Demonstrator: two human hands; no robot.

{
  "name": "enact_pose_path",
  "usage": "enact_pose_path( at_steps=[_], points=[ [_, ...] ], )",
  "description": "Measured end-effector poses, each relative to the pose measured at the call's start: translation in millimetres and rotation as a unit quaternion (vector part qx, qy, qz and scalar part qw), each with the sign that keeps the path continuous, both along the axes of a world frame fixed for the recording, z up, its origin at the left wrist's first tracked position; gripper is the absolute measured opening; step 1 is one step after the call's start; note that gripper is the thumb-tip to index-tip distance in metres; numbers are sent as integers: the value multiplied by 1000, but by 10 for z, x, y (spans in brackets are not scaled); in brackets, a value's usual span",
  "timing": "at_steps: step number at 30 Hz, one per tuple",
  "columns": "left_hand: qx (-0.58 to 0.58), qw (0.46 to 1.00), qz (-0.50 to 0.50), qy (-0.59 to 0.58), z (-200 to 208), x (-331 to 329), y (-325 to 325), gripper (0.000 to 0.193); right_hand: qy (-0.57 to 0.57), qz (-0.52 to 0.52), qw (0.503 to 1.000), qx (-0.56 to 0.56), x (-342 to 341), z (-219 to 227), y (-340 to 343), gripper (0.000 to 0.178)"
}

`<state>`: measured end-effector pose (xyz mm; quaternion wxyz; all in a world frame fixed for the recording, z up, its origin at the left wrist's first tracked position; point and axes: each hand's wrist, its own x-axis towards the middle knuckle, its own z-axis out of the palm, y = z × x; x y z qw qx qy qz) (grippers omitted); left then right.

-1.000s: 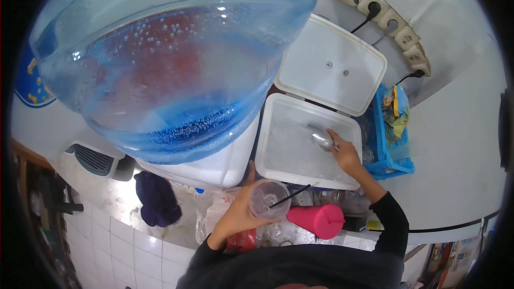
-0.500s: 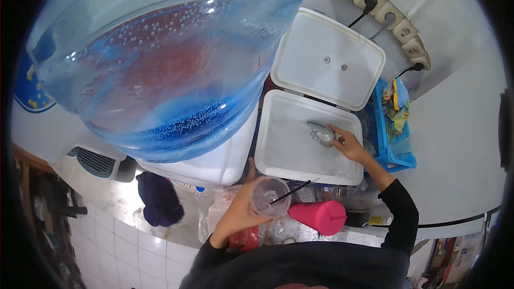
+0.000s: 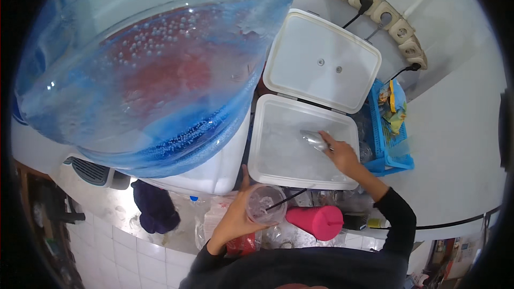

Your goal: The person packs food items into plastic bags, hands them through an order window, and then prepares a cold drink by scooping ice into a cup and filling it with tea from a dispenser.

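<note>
We see the left hand closed around a clear plastic cup, fingers wrapped on its side wall and thumb pointing up along the near rim. The cup is held upright just in front of the cooler, and a dark straw leans out of it toward the right.

Our right hand reaches into the open white cooler box. Its fingers are closed on the handle of a metal scoop, whose bowl points left and lies low against the pale contents near the box's far right corner. We cannot tell whether the scoop carries anything.

The cooler's lid is swung back and stands open behind the box, its inner face toward us.

Surroundings:
- A large blue water bottle, inverted on a white dispenser, fills the upper left of the view, just beside the cooler.
- A pink lidded cup lies near the held cup, to its right and below the cooler's front edge.
- A blue plastic basket with packets stands touching the cooler's right side.
- A row of wall sockets with plugged cables runs behind the lid.
- A dark cloth lies on the tiled floor at lower left.
</note>
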<state>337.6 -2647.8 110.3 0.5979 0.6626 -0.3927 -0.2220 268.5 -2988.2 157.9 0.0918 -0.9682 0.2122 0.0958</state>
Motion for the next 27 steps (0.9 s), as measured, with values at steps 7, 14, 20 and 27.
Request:
enact_pose_path(
  at_steps=[7, 14, 20, 27],
  points=[
    [-17, 1000, -10, 21, 19, 47, 13, 91, -27, -16, 992, 125, -71, 78, -250, 52],
    [-13, 999, -12, 29, 14, 51, 22, 87, 40, -13, 995, 88, 101, 582, -123, 54],
    [-18, 999, 7, 30, 1, 10, -16, 81, 47, 40, 962, 264, 346, -75, -80, 50],
    [-16, 989, 95, -115, 161, -63, -16, 85, 155, -24, 835, 527, 546, -42, 5, 40]
  ],
)
